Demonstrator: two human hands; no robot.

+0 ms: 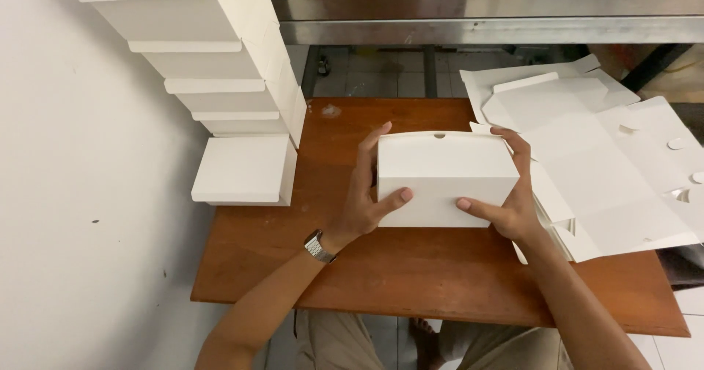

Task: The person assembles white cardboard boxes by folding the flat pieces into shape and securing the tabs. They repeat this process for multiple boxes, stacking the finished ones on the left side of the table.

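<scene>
Between both hands' grips [364,198] [513,198], closed white box [444,176].

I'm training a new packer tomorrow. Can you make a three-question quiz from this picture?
1. True or false: both hands grip the white box.
2. Where do the flat unfolded box blanks lie: A) left of the box, B) right of it, C) on the floor?
3. What does the left hand wear at the wrist?

Key: 1 true, the right hand holds the other side; 2 B; 3 a metal wristwatch.
</scene>
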